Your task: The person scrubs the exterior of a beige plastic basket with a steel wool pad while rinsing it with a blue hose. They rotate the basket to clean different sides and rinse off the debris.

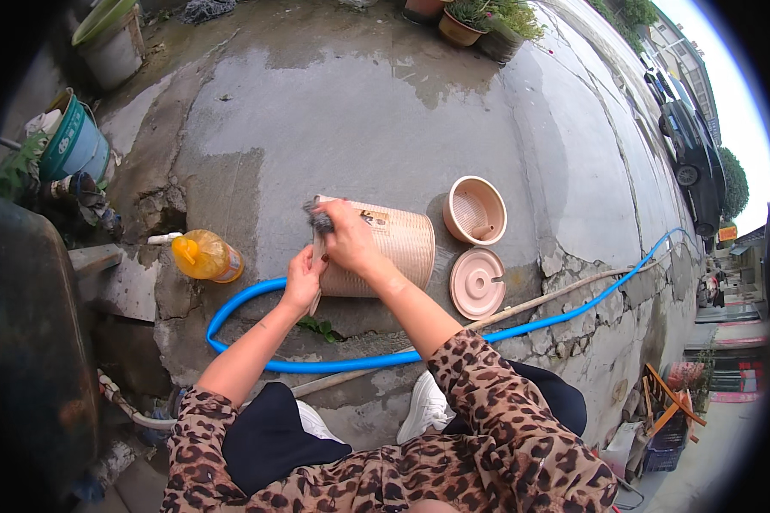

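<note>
A pinkish woven-pattern plastic bin (pixel 401 247) lies on its side on the wet concrete, its rim end to the left. My left hand (pixel 303 277) grips the rim at the lower left. In my right hand (pixel 348 238) is a grey metal scouring pad (pixel 321 220), pressed at the rim's upper part. A label with dark marks is stuck on the bin's side. To the right stand a round pink plastic container (pixel 460 200) and, just below it, a round pink lid (pixel 468 282) with a slot. The inside of the bin is hidden.
A yellow liquid bottle (pixel 213 258) stands on the left. A blue hose (pixel 340 366) loops below the bin, near a beige hose (pixel 532 301). Further left are a teal bucket (pixel 77 144) and a dark tub (pixel 32 333). Potted plants (pixel 460 29) stand at the top; the paving at right is cracked.
</note>
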Motion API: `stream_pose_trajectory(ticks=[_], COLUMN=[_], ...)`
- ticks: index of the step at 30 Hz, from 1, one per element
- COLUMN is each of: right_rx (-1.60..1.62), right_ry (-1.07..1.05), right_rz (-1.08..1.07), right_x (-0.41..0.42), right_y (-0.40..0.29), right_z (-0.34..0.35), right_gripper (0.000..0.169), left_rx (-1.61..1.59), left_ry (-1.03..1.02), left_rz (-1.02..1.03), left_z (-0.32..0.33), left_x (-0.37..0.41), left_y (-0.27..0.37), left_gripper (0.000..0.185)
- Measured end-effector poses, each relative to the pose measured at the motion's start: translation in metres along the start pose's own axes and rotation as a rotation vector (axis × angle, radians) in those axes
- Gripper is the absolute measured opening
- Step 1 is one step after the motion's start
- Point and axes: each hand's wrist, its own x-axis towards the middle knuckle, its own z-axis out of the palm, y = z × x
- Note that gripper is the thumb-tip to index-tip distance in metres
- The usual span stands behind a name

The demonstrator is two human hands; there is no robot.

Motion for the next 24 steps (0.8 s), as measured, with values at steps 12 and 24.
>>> stream_pose_trajectory(ticks=[12, 24], right_rx=[-0.159, -0.336], right_ry=[0.131, 0.404], right_rz=[-0.110, 0.140], right_x=[-0.073, -0.092], right_y=[0.006, 0.043], right_z=[-0.011, -0.032], right_gripper=[0.047, 0.040], left_rx=[-0.163, 0.119], left_ry=[0.130, 0.146], left_rz=[-0.003, 0.051], left_z=[0.003, -0.006], left_x=[0.029, 0.014], left_y=[0.021, 0.027], left_gripper=[0.021, 0.025])
